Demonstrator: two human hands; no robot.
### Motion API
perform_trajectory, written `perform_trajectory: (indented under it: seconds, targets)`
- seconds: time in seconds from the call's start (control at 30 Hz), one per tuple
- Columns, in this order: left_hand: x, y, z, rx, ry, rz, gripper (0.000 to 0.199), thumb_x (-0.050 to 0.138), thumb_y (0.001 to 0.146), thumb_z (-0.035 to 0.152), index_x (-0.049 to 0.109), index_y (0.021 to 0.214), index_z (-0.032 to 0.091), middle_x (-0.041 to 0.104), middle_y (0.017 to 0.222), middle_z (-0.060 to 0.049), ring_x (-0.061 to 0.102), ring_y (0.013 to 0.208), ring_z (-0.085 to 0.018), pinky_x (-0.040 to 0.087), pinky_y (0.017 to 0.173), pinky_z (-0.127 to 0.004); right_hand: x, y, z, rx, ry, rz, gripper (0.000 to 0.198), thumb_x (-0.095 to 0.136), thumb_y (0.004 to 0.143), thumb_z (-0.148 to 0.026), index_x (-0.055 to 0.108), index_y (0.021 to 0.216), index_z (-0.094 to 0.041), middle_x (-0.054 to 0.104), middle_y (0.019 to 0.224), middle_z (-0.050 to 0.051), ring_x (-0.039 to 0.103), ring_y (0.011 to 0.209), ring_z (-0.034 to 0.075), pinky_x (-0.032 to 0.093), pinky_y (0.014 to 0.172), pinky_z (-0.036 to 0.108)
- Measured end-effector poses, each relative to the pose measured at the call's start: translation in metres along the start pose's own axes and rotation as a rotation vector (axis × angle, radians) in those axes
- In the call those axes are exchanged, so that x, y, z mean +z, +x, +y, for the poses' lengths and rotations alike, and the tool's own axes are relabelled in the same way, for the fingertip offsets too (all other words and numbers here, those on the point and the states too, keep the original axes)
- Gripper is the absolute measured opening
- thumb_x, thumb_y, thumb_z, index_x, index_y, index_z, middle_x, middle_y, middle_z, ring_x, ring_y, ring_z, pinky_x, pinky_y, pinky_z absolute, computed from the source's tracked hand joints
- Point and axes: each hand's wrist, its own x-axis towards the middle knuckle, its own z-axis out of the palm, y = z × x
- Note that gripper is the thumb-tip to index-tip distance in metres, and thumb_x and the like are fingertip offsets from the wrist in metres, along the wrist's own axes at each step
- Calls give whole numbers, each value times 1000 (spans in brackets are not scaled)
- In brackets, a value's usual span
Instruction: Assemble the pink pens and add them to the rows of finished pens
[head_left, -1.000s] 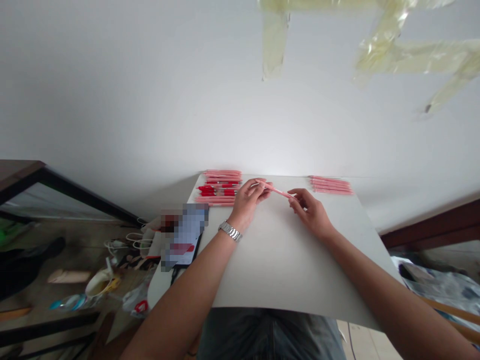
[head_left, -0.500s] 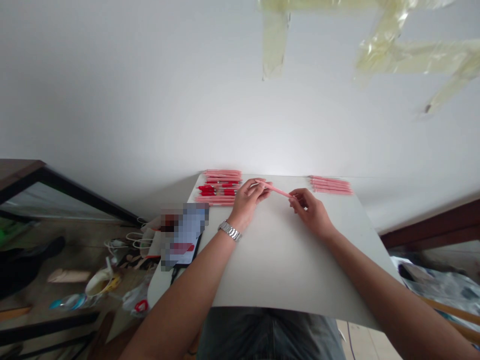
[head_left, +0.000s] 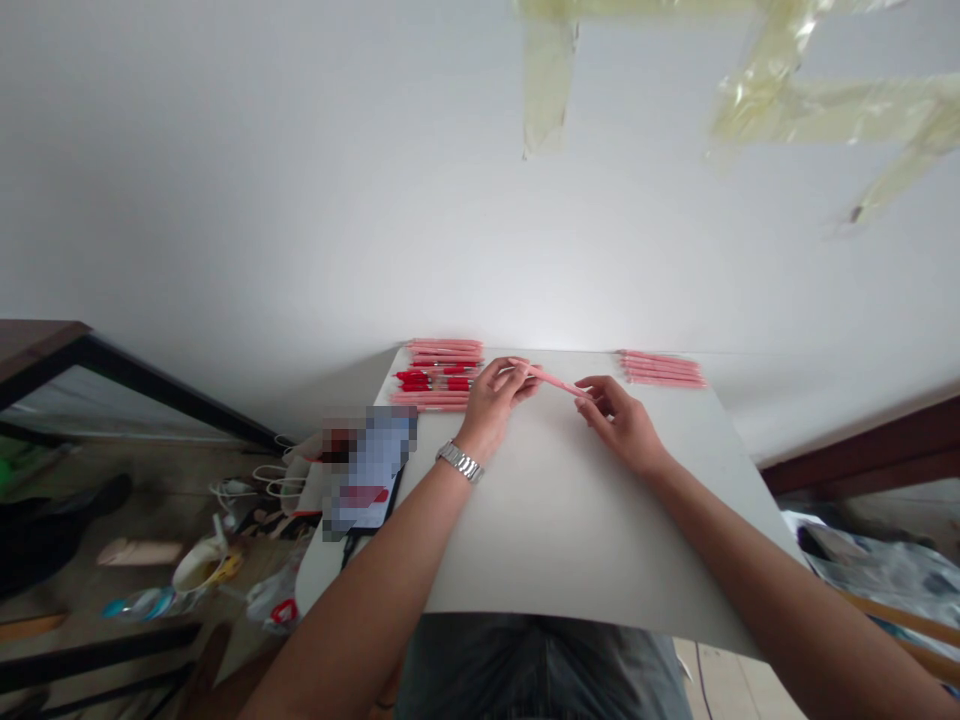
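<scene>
A slim pink pen (head_left: 556,379) is held in the air above the table, sloping down toward the right. My left hand (head_left: 499,392), with a metal-band watch on the wrist, is closed around the pen's left end. My right hand (head_left: 619,420) has its thumb and fingertips at the pen's other end, in a loose pinch. Left of my left hand lies a row of pink pens (head_left: 446,348) and red pens (head_left: 420,380), side by side. Several pink pens (head_left: 664,370) lie in a neat row at the table's far right.
The white table (head_left: 570,540) stands against a wall with yellowish tape (head_left: 546,90) on it. At the table's left edge rests a phone (head_left: 375,480) with a blurred screen and a cable. Cables, a cup (head_left: 196,568) and a bottle (head_left: 142,604) are on the floor at left.
The fingers of my right hand have loosened and shifted a little at the pen's right end. My left hand and the pen have hardly moved.
</scene>
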Motion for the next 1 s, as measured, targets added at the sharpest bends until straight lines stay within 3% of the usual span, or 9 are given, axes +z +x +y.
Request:
perform_trajectory:
  seconds: [0.27, 1.0]
  targets:
    - [0, 0, 1, -4, 3, 9, 33, 82, 82, 45, 68, 96, 19, 76, 112, -9, 73, 104, -21, 57, 100, -41, 0, 1, 2, -12, -2, 5, 40, 54, 98, -59, 65, 105, -22, 70, 83, 5, 64, 69, 18, 52, 66, 31]
    - [2, 1, 0, 22, -15, -31, 29, 81, 84, 44, 70, 97, 20, 75, 110, -9, 70, 114, -23, 55, 104, -42, -3, 0, -1, 7, 3, -50, 41, 47, 101, -60, 62, 98, -22, 57, 69, -1, 51, 61, 15, 42, 59, 29]
